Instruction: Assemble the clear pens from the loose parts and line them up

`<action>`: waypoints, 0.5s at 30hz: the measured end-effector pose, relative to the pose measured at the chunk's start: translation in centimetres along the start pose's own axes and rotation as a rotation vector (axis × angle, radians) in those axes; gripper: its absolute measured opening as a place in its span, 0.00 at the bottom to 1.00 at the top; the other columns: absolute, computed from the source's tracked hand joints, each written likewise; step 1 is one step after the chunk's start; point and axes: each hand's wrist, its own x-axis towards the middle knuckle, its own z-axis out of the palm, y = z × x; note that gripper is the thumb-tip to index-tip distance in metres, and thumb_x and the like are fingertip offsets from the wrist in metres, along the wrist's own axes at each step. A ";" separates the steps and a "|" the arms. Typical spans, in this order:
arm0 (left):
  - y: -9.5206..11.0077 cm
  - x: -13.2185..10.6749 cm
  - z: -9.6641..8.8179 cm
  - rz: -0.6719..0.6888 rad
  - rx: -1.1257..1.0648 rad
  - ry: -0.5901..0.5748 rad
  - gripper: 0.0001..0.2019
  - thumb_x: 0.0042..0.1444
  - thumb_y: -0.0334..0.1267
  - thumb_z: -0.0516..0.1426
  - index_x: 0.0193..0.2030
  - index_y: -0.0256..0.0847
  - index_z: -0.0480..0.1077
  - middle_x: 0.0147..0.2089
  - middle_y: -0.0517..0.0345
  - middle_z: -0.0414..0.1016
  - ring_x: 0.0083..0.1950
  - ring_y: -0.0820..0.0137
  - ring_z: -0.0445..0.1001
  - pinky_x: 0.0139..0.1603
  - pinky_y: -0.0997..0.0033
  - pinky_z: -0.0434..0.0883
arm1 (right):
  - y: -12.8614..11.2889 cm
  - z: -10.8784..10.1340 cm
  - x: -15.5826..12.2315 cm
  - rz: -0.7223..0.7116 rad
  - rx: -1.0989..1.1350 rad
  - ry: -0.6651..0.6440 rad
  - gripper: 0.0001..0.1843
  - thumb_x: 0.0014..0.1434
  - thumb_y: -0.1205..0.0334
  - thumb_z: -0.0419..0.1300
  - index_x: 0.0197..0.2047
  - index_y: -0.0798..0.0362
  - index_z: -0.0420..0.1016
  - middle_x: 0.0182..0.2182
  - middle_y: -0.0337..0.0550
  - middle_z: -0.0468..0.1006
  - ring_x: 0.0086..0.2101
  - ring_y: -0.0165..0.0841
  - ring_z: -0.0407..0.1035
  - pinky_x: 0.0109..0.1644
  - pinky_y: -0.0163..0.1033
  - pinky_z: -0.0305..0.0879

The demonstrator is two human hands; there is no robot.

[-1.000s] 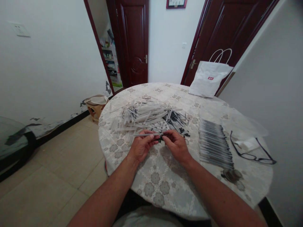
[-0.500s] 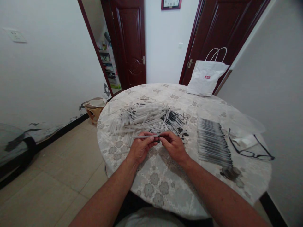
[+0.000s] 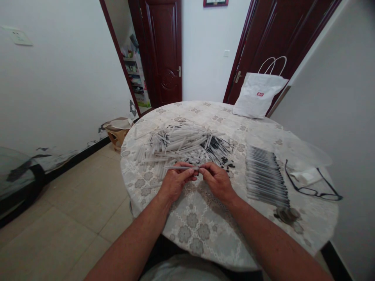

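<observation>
My left hand is closed around a slim, pale translucent pen, whose pointed end sticks out to the left. At the pen's other end, the thumb and fingers of my right hand pinch together on it; the fingertips hide most of what is there. Just beyond both hands lies a loose pile of clear pen barrels, with dark refills on its right side. Small black plugs are scattered by my right hand. Further right, several pens lie side by side in a row.
Black-framed glasses and a white roll lie at the right of the round table. A dark round object sits below the pen row. At the back stands a white paper bag. A stool is left of the table.
My fingertips have come closer together at the pen's right end, and the dark piece seen there before is now mostly covered. The whole view has shifted slightly.
</observation>
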 end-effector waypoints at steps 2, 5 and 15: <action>-0.1 0.0 -0.1 0.004 0.021 -0.008 0.15 0.48 0.39 0.72 0.39 0.36 0.77 0.38 0.48 0.83 0.40 0.63 0.82 0.41 0.65 0.79 | -0.2 -0.1 -0.1 0.004 -0.055 -0.027 0.18 0.70 0.50 0.55 0.34 0.51 0.77 0.27 0.38 0.77 0.30 0.32 0.70 0.35 0.36 0.62; -0.3 0.2 -0.2 0.018 0.025 0.002 0.15 0.48 0.39 0.72 0.40 0.36 0.77 0.37 0.49 0.83 0.39 0.63 0.82 0.41 0.65 0.79 | -0.6 -0.3 -0.4 -0.018 -0.083 -0.028 0.22 0.73 0.50 0.49 0.33 0.51 0.74 0.28 0.39 0.76 0.31 0.33 0.70 0.36 0.37 0.62; -0.3 0.1 -0.2 0.028 0.054 -0.015 0.14 0.48 0.40 0.72 0.39 0.37 0.77 0.37 0.50 0.83 0.39 0.64 0.81 0.41 0.65 0.79 | -0.7 -0.2 -0.4 -0.071 -0.168 -0.082 0.16 0.72 0.54 0.51 0.35 0.50 0.71 0.29 0.38 0.75 0.31 0.32 0.69 0.37 0.37 0.61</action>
